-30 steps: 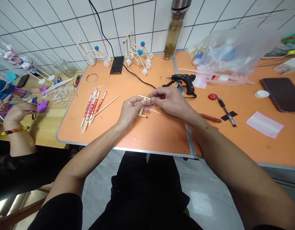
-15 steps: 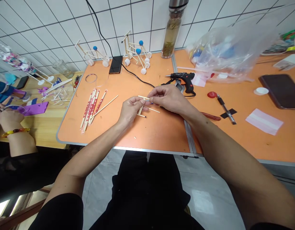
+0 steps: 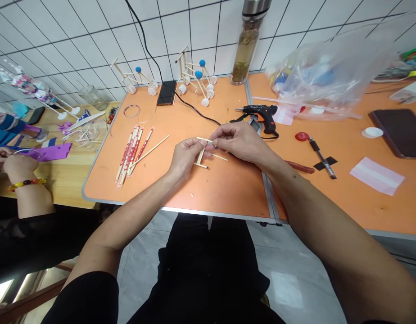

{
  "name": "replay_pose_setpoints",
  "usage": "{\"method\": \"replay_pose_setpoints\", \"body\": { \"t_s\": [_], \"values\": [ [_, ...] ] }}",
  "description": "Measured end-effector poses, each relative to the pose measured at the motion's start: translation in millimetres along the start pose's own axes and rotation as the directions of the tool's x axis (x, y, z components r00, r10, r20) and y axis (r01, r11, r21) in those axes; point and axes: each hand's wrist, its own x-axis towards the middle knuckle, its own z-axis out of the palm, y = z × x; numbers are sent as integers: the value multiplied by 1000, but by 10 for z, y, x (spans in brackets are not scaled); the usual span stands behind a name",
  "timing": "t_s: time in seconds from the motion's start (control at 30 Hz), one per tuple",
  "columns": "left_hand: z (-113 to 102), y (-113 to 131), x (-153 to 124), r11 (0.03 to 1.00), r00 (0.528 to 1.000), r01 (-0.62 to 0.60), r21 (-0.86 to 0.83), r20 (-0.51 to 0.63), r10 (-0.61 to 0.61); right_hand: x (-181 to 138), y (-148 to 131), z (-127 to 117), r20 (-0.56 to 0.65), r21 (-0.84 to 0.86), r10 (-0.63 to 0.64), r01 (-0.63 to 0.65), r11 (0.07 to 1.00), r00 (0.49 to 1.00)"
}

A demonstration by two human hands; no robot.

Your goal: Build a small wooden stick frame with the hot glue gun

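Over the middle of the orange table, my left hand [image 3: 185, 157] is closed on a small frame of joined wooden sticks [image 3: 201, 155]. One crosspiece of that frame, with a dark tip, sticks out below my fingers. My right hand [image 3: 239, 140] pinches the upper stick at its right end, its fingertips close to my left thumb. A small greyish spot shows between the fingertips, too small to name. Beyond the fingers another thin stick [image 3: 220, 157] points right; whether it joins the frame I cannot tell. Left of my hands lie paper-wrapped chopsticks [image 3: 130, 155] and one bare chopstick [image 3: 150, 151].
At the back stand stick models with blue balls [image 3: 199, 74], a phone [image 3: 166, 93] and a tea bottle [image 3: 245, 49]. A black glue gun [image 3: 266, 118] lies beyond my right hand, with a pen [image 3: 322, 157] and a plastic bag [image 3: 323, 81] further right. Another person's hands [image 3: 20, 164] work at far left.
The view has shifted slightly, so everything sits a little lower and further right. Both hands keep the same hold on the stick frame, with hardly any movement.
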Motion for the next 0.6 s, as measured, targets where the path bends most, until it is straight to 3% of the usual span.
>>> {"method": "replay_pose_setpoints", "body": {
  "t_s": [0.6],
  "values": [
    [-3,42,20,991,996,40,-124,-68,-49,-27,48,29,-30,8,-90,90,996,995]
  ]
}}
